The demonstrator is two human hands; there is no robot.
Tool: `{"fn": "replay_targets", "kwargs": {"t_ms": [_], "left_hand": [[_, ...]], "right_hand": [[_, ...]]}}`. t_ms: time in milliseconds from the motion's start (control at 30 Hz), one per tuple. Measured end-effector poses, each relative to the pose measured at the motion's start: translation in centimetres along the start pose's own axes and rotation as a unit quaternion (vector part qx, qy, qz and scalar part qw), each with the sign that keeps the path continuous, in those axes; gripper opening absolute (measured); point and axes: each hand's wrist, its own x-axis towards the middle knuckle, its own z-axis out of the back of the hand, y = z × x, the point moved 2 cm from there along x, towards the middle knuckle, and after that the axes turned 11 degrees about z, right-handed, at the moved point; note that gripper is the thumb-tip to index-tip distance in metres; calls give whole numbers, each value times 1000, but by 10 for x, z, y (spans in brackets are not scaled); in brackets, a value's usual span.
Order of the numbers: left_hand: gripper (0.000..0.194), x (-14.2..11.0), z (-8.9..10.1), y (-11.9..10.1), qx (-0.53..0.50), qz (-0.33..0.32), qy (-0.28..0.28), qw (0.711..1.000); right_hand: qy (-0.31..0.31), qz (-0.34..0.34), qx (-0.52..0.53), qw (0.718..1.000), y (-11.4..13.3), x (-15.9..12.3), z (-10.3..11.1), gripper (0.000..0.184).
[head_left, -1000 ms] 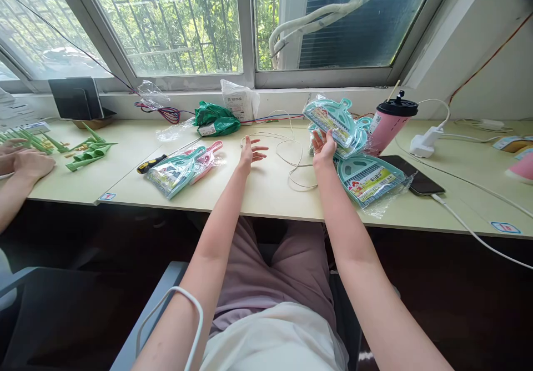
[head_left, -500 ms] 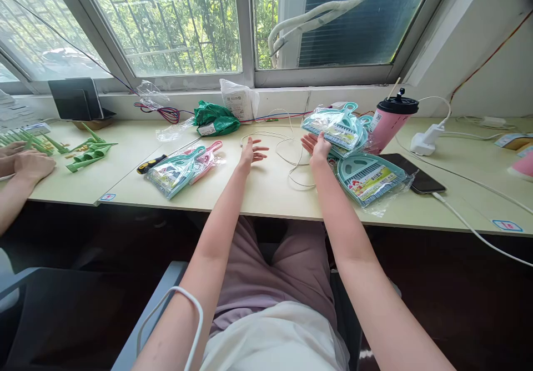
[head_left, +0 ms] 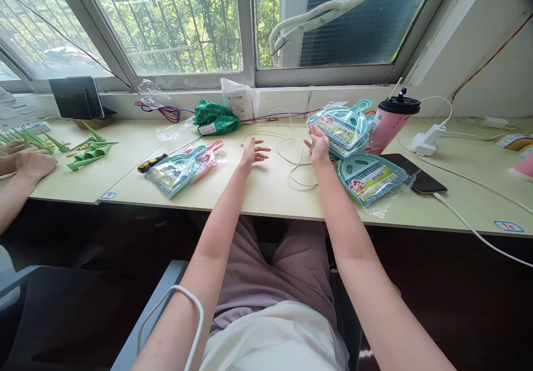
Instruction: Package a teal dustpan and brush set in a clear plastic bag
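My left hand (head_left: 252, 154) hovers over the table, fingers spread and holding nothing. My right hand (head_left: 317, 144) is open too, palm turned inward, at the left edge of a stack of teal dustpan-and-brush sets (head_left: 343, 128) in clear wrappers; whether it touches the stack I cannot tell. Lower in that pile another teal dustpan set (head_left: 372, 176) with a yellow label lies near the table's front. To the left of my left hand are a wrapped teal set (head_left: 179, 169) and a wrapped pink one (head_left: 207, 160).
A screwdriver (head_left: 152, 164) lies beside the left packs. Behind are a green plastic bag (head_left: 216, 118) and a thin white cable (head_left: 293, 163). At right stand a pink cup (head_left: 389, 128), a phone (head_left: 416, 175) and a white plug (head_left: 427, 140). Another person's hands (head_left: 35, 165) rest by green strips (head_left: 89, 151).
My right hand has turned slightly and its fingers have curled a little at the stack. The top packs sit slightly farther right. My left hand has hardly moved.
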Motion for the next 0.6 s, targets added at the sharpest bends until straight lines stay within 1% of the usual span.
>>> {"fn": "replay_targets", "kwargs": {"t_ms": [100,167,200,267,333,367,400,467,533,600], "left_hand": [[42,-4,-3,0,37,-21,-15,999],[29,-7,-6,0,98,-53,-53,992],[23,-9,-7,-1,139,-74,-86,984],[17,-11,-6,-4,222,-111,-169,954],[22,-11,2,-10,283,-135,-234,921],[27,-10,10,-14,306,-142,-251,907],[32,-8,21,-19,328,-150,-259,896],[42,-4,53,-30,393,-156,-278,862],[46,-2,97,-40,441,-133,-289,839],[51,-4,148,-46,476,-68,-297,825]], "right_hand": [[102,6,-16,995,1,-9,-9,48],[172,0,-34,985,1,-17,-19,42],[200,-5,-50,979,0,-21,-24,39],[240,-20,-86,967,-4,-30,-33,36],[267,-29,-122,955,-10,-37,-40,36],[278,-29,-139,950,-13,-40,-43,37],[288,-26,-153,945,-17,-42,-45,38],[305,-16,-173,936,-23,-46,-49,39],[315,-10,-186,931,-29,-48,-50,41],[318,-8,-193,928,-32,-48,-51,42]]}}
